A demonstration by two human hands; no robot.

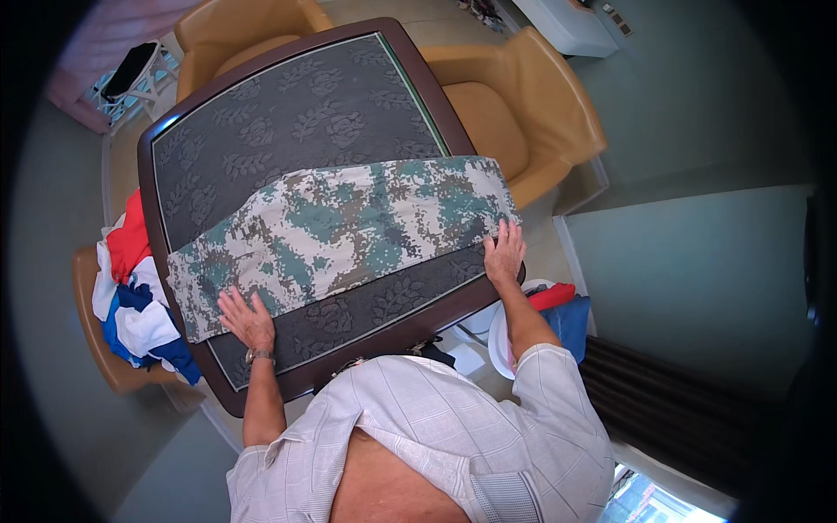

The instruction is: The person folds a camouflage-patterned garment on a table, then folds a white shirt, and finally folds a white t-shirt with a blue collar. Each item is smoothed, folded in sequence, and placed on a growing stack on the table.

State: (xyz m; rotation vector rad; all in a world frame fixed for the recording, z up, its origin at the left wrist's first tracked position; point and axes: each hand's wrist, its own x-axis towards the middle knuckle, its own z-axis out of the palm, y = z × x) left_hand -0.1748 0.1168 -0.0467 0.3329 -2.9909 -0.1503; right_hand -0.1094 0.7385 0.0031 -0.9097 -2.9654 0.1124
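Observation:
Across the near half of a dark wood table (439, 325) lies a pair of digital-camouflage trousers (353, 229), folded lengthwise into a long flat strip. One end is broader, and both ends reach the table's side rims. My left hand (248, 320), with a watch (260, 355) on the wrist, rests on the cloth's lower edge near the left end, fingers spread. At the right end, my right hand (505, 253) touches the near corner of the cloth with its fingertips, palm down. Neither hand grips anything that I can make out.
A dark floral cover (288, 118) lines the tabletop. Tan armchairs (484, 124) stand at the far and right sides. On a left-hand chair (88, 314) is a pile of red, white and blue clothes (140, 320). Beside my right arm, a white basin (500, 346) stands near blue and red cloth (567, 323).

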